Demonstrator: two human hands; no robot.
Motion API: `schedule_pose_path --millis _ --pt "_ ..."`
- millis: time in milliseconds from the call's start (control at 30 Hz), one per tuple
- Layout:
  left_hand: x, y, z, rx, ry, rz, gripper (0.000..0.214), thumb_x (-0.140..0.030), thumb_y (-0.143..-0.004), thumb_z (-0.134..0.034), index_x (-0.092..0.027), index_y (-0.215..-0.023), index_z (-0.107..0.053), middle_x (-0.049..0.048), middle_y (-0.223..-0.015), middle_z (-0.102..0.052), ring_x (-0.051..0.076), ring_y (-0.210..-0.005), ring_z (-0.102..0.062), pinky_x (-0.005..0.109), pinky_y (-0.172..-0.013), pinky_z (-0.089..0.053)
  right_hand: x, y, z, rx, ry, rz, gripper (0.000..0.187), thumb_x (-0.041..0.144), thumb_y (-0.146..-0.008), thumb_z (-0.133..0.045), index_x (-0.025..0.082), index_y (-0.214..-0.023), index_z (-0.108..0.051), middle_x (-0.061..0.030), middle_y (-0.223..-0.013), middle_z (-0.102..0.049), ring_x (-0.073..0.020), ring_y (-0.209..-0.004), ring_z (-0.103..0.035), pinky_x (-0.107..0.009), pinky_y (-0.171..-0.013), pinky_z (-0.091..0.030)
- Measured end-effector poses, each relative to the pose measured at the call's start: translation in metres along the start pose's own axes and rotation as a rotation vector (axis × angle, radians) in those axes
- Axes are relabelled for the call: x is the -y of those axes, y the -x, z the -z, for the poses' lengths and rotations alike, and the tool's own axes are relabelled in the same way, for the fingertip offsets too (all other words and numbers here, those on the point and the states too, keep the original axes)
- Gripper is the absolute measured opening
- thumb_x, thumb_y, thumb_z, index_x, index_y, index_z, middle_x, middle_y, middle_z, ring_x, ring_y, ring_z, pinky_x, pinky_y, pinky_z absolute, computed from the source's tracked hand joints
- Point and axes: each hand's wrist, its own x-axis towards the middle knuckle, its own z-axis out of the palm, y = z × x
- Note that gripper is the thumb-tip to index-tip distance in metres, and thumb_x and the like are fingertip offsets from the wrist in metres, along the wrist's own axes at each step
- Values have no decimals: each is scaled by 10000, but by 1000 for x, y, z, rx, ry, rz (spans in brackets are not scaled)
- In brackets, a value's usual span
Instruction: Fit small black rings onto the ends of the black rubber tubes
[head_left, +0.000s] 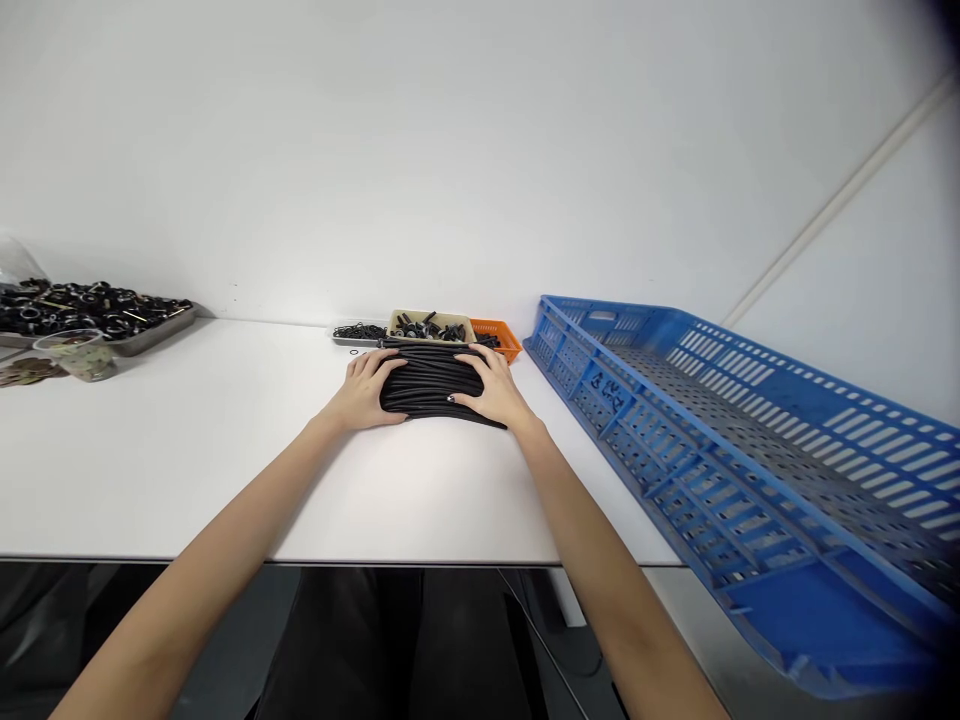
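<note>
A bundle of black rubber cords or tubes (431,382) lies crosswise on the white table. My left hand (365,392) curves round the left end of the bundle, fingers over the far side and thumb along the near edge. Round the right end sits my right hand (495,390), its thumb on top of the lengths. One cord sticks out at the near right, below that hand. Just behind the bundle stand a cream tray (429,315) of small dark parts, a pale tray (341,340) of black rings and an orange basket (511,345) with black pieces.
A long blue plastic crate (660,410) stands along the right side, overhanging the table's front edge. At the far left are a metal tray (161,332) heaped with black parts and a clear plastic cup (86,360). A white wall rises behind the table (225,450).
</note>
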Motion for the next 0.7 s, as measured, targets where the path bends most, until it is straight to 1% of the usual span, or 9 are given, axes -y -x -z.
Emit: schedule_pose_path --millis 200,300,367,467,500,567,633,700 --pt "0 0 3 1 0 34 799 -501 -658 -731 -253 -1359 -435 122 -1451 -406 361 -1330 -338 552 -1105 -258 -9 1 0 -23 -36 -13 661 444 -721 -801 293 -1306 -534 -72 -1431 -407 -333 -1299 -366 -543 -1107 -330" --pt "0 1 4 -4 -8 27 790 -521 -669 -724 -247 -1352 -438 127 -1447 -414 356 -1329 -346 547 -1103 -267 -9 1 -1 -51 -65 -2 567 498 -794 -720 269 -1285 -553 -86 -1417 -423 -322 -1298 -375 -525 -1110 -325" --pt "0 1 5 -19 -6 18 757 -539 -698 -703 -242 -1344 -443 126 -1441 -426 347 -1327 -354 538 -1102 -274 -8 0 -1 -111 -89 -7 468 510 -864 -627 257 -1254 -571 -93 -1392 -452 -303 -1293 -390 -507 -1114 -316" --pt "0 0 6 -53 0 25 615 -524 -810 -601 -231 -1330 -452 119 -1420 -459 317 -1322 -376 514 -1105 -286 -9 -2 -1 -261 -137 -63 371 502 -939 -485 241 -1177 -599 -102 -1312 -527 -272 -1256 -439 -484 -1102 -320" --pt "0 0 7 -65 5 32 562 -505 -851 -555 -227 -1328 -453 117 -1412 -471 306 -1321 -383 506 -1107 -288 -12 -3 -1 -330 -158 -105 366 497 -951 -442 233 -1145 -606 -106 -1267 -559 -264 -1228 -464 -477 -1090 -330" --pt "-1 -1 9 -94 18 60 479 -459 -907 -475 -218 -1321 -456 114 -1396 -492 291 -1319 -398 495 -1109 -296 -18 -3 -3 -487 -212 -244 383 492 -954 -382 215 -1083 -612 -107 -1171 -606 -251 -1156 -511 -459 -1052 -364" --pt "-1 -3 10 -146 47 133 420 -407 -940 -401 -208 -1304 -466 118 -1375 -513 282 -1308 -425 486 -1101 -316 -27 -2 -5 -617 -293 -452 385 492 -928 -380 204 -1032 -613 -94 -1102 -629 -241 -1083 -544 -432 -1004 -403" --pt "2 -3 9 -213 106 266 397 -362 -953 -342 -200 -1292 -472 128 -1362 -520 278 -1281 -464 478 -1087 -347 -35 -1 -9 -677 -425 -685 356 481 -895 -413 202 -985 -616 -71 -1053 -645 -228 -1033 -569 -395 -957 -437"
